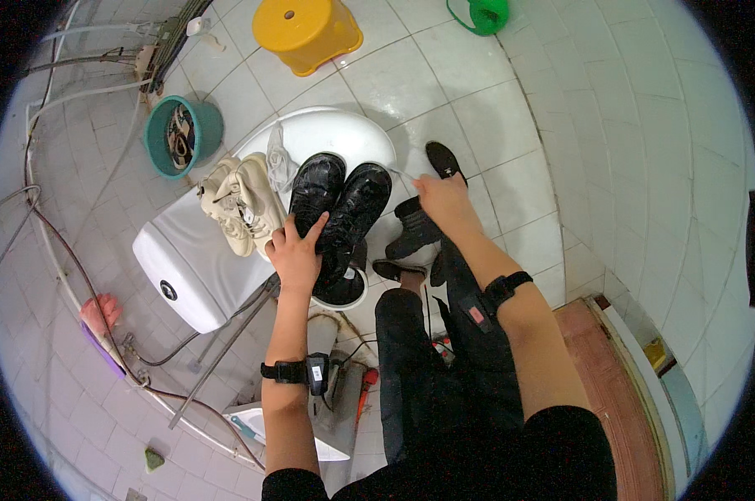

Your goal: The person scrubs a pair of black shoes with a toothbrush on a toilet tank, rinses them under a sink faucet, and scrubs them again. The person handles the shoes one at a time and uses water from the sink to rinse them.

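A pair of wet black lace-up shoes (358, 194), with pale streaks on them, lies over the closed white toilet lid (327, 125). My left hand (296, 253) grips the left shoe near its ankle, the thumb lying between the two. In my right hand (446, 200) is the end of a thin pale handle (405, 173); its far end reaches the toe of the right shoe, and its head cannot be made out. Beside the black pair are cream sneakers (252, 194) and a crumpled whitish cloth (279, 163).
A teal bucket (211, 128) holds shoes. The toilet tank (183, 269) is at left, a yellow stool (308, 31) beyond the toilet. A dark grey boot (412, 232) stands on the tiles near my feet. Beneath the black shoes is a white-rimmed container (361, 297) with dark contents. Hoses line the wall.
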Demonstrator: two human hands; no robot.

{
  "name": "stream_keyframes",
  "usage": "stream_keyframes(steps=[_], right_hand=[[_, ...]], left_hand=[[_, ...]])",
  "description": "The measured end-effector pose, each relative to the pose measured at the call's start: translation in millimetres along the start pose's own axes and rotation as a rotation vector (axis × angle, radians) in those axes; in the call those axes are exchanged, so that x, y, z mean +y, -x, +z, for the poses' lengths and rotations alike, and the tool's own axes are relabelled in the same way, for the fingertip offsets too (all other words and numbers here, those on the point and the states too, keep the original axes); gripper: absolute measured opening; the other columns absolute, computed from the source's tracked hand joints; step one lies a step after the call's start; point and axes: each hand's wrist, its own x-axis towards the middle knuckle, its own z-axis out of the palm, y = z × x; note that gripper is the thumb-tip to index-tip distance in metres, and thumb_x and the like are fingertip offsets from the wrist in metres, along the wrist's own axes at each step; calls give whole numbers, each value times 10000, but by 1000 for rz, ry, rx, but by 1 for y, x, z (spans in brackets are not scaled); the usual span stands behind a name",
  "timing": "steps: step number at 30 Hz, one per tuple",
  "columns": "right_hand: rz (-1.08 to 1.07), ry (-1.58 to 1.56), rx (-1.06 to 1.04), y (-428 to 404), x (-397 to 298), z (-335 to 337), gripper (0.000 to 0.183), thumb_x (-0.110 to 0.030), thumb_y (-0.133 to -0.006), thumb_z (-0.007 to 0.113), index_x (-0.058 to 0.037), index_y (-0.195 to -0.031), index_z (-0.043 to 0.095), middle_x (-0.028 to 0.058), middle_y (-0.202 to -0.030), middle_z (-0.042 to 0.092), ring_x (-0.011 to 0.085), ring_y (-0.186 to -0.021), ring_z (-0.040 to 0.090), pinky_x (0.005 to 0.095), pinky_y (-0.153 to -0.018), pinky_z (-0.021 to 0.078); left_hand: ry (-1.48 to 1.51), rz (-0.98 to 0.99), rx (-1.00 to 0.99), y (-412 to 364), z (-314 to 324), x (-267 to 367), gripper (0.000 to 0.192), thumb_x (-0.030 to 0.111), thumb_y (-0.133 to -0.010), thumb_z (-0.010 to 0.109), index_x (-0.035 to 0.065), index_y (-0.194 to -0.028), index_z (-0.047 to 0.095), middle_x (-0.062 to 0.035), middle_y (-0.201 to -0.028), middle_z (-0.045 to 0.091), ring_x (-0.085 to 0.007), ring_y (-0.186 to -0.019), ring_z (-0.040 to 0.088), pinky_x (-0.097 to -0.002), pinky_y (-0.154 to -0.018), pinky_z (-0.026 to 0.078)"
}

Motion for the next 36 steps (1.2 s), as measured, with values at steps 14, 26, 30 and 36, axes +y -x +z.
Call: stream_keyframes(steps=[14,26,30,36], right_hand=[[138,-290,182,14,-19,50,378,-422,-1073,473,-87,-929,573,193,-674,625,429,-633,634,542,-548,467],[-3,-187,261,7,-14,35,207,-250,-1035,567,-54,-1013,630,191,-867,635,409,-811,642,522,-704,526],[-220,-126,170,-7,-38,28,176,-127,-960,642,-84,-1127,682,142,-1028,598,360,-975,614,474,-797,515],[-620,78,121,-57,-108,59,239,-101,-855,638,-105,-1076,726,99,-1036,599,284,-997,606,418,-894,494]], left_hand=[[-50,-6,-38,-6,4,3,905,0,-700,734,510,-1425,554,-108,-1348,574,-318,-1065,601,-474,-856,504],[329,-38,9,48,-6,2,697,-60,-673,673,284,-1276,726,-148,-1190,647,-358,-990,632,-439,-844,555],[435,-176,43,130,-18,5,711,-87,-658,634,278,-1259,741,-152,-1219,658,-365,-1014,633,-437,-870,548],[581,-391,76,227,-9,10,710,-85,-638,585,257,-1235,758,-178,-1253,680,-373,-976,625,-438,-867,537]])
